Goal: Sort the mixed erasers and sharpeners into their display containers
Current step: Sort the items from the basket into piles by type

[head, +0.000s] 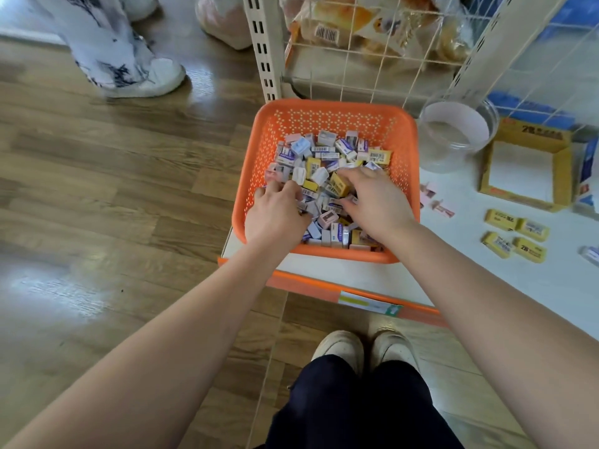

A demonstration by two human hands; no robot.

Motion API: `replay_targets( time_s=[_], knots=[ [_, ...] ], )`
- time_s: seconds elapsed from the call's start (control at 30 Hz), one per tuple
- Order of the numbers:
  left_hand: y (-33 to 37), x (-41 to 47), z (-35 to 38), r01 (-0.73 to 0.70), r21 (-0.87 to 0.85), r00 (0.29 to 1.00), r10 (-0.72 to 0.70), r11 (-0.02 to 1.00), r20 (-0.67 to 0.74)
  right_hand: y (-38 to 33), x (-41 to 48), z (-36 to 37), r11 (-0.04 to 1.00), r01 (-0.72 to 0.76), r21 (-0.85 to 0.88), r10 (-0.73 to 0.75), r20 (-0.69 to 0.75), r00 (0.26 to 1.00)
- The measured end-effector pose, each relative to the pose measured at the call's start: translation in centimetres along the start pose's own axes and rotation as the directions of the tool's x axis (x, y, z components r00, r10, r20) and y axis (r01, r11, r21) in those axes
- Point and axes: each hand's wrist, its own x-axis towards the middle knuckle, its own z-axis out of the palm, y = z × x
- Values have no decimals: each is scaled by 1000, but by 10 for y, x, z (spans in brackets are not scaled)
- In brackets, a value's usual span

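So the orange basket [334, 106] sits at the front left corner of the white shelf [470, 264], and it's loaded with a jumble of small erasers and sharpeners [327, 157] in yellow, white, pink and pale blue wrappers. Both hands are down in it. The left hand [275, 218] is at the near left of the pile with its fingers [275, 189] curled in. The right hand [377, 205] is spread over the middle. Can't tell if either one actually has a piece.

Right of the basket there's a clear round tub [460, 150], then an open yellow cardboard box [531, 132] showing only its white bottom. Four yellow erasers [500, 219] lie loose on the shelf in front of the box, and a couple of pink pieces [442, 209] lie just beside the basket.
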Motion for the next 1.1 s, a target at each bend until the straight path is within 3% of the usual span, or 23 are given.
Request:
replay_targets(
  time_s=[0.23, 0.37, 0.57, 0.8, 1.0, 1.1],
  knots=[
    [-1, 1, 1, 3, -61, 999, -6, 998, -44, 6, 12, 11, 1000, 3, -9, -2, 60, 998],
    [0, 1, 2, 3, 14, 1000, -3, 1000, -8, 6, 16, 14, 1000, -2, -8, 2, 47, 999],
    [0, 1, 5, -9, -40, 996, 6, 999, -87, 5, 13, 12, 996, -78, -38, 78, 3, 997],
    [1, -4, 4, -36, -84, 980, 19, 996, -198, 5, 15, 9, 983, -116, 143, 120, -18, 993],
    [3, -9, 2, -89, -166, 959, 39, 982, -280, -1, 2, -5, 941, -74, 331, 130, -151, 980],
    [4, -11, -1, -152, -247, 962, 86, 957, -259, 1, -9, -21, 938, -20, 346, 101, -216, 971]
  ],
)
